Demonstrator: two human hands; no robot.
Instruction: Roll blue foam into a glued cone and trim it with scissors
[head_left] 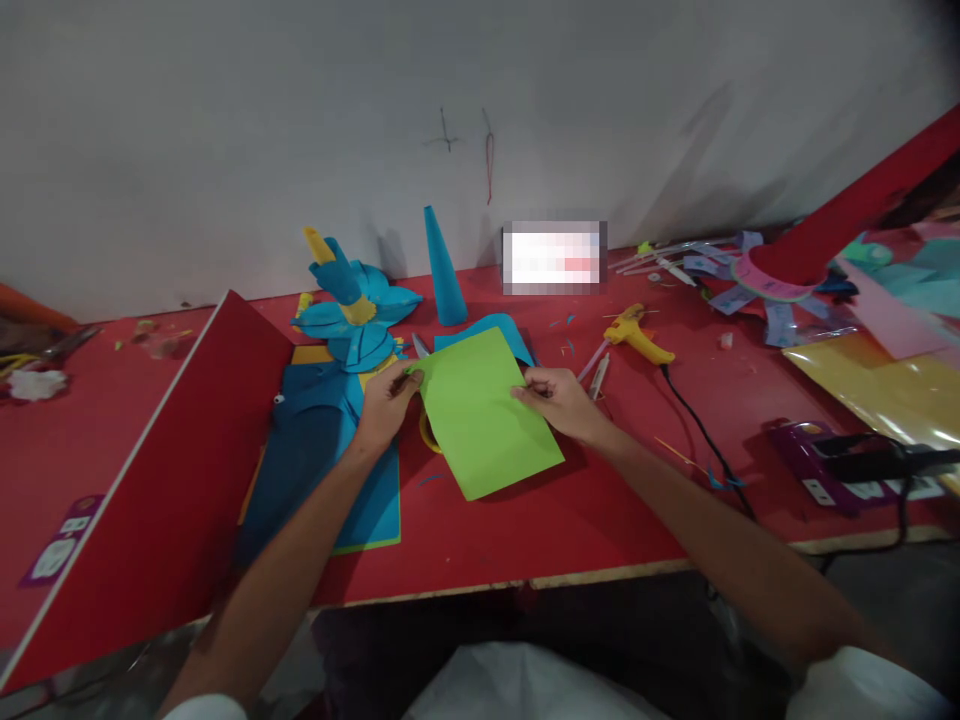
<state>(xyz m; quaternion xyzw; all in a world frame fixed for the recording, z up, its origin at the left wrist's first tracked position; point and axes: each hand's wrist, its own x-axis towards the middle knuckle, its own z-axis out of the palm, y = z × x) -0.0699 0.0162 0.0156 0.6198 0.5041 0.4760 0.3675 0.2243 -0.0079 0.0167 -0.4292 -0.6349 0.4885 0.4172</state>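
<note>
A bright green sheet of paper (480,415) lies tilted on the red table (600,510) in front of me. My left hand (386,405) pinches its upper left corner. My right hand (559,398) is closed on its right edge. Under the sheet's far end lies a blue sheet (487,327). To the left of my left hand lie several blue and yellow sheets (322,460), and behind them stands a blue paper flower (356,310) with a yellow centre.
A blue paper cone (444,265) stands by the wall. A yellow glue gun (637,335) with a black cable lies right of my hands. A red panel (150,480) leans at the left. Coloured sheets, paper scraps and a purple device (825,465) crowd the right side.
</note>
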